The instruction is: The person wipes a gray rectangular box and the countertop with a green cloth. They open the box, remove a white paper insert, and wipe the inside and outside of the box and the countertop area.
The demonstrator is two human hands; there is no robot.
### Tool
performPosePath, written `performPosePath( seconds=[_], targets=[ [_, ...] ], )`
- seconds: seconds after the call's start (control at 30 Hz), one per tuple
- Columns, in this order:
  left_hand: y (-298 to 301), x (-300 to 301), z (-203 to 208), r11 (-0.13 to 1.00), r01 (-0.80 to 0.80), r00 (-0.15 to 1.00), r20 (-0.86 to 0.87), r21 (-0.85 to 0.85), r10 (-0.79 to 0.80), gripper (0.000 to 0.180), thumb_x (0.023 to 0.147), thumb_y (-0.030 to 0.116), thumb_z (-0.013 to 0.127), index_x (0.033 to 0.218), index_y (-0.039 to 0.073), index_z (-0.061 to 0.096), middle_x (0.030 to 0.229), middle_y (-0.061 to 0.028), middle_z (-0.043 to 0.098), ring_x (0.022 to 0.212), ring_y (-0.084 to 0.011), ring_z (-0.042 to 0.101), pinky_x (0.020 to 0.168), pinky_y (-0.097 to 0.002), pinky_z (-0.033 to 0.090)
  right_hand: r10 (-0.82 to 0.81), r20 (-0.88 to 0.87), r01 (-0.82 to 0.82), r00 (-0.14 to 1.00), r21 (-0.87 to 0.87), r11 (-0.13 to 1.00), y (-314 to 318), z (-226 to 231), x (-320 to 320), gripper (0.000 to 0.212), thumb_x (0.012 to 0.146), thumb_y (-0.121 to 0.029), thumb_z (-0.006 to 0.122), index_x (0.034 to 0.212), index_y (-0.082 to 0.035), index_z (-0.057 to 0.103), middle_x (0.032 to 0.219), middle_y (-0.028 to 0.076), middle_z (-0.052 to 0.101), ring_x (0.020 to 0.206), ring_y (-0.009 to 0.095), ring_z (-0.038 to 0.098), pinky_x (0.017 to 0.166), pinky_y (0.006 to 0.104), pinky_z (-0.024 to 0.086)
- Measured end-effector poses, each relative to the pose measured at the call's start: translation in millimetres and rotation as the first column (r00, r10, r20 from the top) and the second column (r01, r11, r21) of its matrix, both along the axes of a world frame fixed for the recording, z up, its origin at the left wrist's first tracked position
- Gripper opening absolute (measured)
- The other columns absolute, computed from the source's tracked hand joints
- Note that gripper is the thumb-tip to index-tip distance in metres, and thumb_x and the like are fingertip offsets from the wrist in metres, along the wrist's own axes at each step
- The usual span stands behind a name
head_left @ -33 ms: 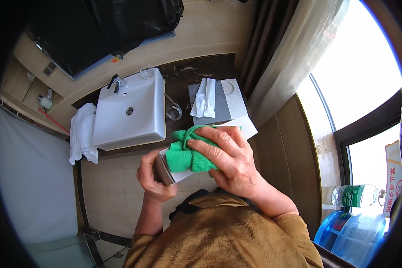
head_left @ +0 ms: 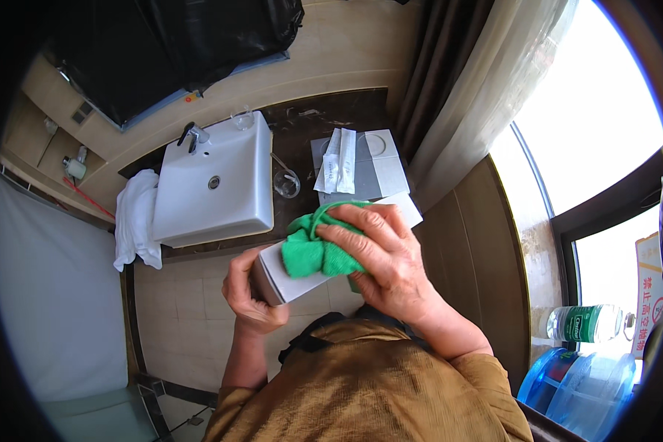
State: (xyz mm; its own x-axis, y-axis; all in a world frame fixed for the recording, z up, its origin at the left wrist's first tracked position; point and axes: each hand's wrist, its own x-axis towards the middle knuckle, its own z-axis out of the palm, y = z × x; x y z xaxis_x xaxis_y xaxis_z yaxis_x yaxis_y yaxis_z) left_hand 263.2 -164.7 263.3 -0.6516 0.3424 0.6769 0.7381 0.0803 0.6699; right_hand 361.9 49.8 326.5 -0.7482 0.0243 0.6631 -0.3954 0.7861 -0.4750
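Observation:
My left hand (head_left: 252,291) is closed round the near left end of a long pale grey and white box (head_left: 276,269), held up before my chest. A bunched green cloth (head_left: 317,250) is gripped in my right hand (head_left: 387,254) and pressed on the box's upper face. The cloth and fingers hide the middle of the box, and its far end shows beyond my right hand. On the dark counter past my hands lies a grey tray (head_left: 390,173) with white paper packets (head_left: 339,162) on it.
A white basin (head_left: 232,199) with a faucet (head_left: 193,138) stands on the counter (head_left: 302,121). Beside it are a clear glass (head_left: 286,183) and a white towel (head_left: 137,221). A water bottle (head_left: 586,323) and blue plastic jug (head_left: 589,390) are at the right by the window.
My right hand and the green cloth have shifted slightly right and away from me along the box, baring more of its left end. My left hand keeps its hold.

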Motion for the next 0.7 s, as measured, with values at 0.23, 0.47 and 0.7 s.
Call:
performPosePath(
  seconds=[0.23,0.47,0.7],
  targets=[
    [-26.0,-9.5,3.0,0.993,-0.025,0.992,0.129,0.115,0.010,0.048,0.077,0.005,0.067,0.122,-0.006,0.054,0.107,-0.0130,0.067,0.096,-0.0169,0.066,0.090,-0.0294,0.051,-0.342,0.030,0.344,0.939,-0.088,0.935,52.1,-41.1,0.3,0.041,0.084,0.002,0.074,0.124,-0.006,0.071,0.129,0.015,0.066,0.108,0.035,0.060,0.097,0.0417,0.051],
    [-13.2,-29.2,-0.5,0.926,-0.179,0.783,0.618,0.332,-0.070,0.055,0.077,0.013,0.073,0.128,-0.003,0.059,0.114,-0.0110,0.064,0.106,-0.0213,0.061,0.095,-0.0359,0.047,-0.023,0.177,0.167,0.984,-0.868,0.468,47.3,-61.6,0.5,0.042,0.108,-0.025,0.061,0.145,-0.004,0.057,0.098,-0.008,0.058,0.086,0.003,0.048,0.080,0.0206,0.044],
    [-15.6,-51.5,-17.9,0.861,-0.310,0.602,0.784,0.403,-0.150,0.058,0.075,0.015,0.070,0.129,-0.004,0.059,0.116,-0.0159,0.064,0.105,-0.0295,0.064,0.092,-0.0419,0.051,0.170,0.210,0.132,0.963,-0.916,0.380,43.5,-78.8,4.2,0.052,0.107,-0.032,0.063,0.147,-0.001,0.054,0.118,-0.004,0.063,0.101,0.005,0.054,0.093,0.0220,0.044]
  ],
)
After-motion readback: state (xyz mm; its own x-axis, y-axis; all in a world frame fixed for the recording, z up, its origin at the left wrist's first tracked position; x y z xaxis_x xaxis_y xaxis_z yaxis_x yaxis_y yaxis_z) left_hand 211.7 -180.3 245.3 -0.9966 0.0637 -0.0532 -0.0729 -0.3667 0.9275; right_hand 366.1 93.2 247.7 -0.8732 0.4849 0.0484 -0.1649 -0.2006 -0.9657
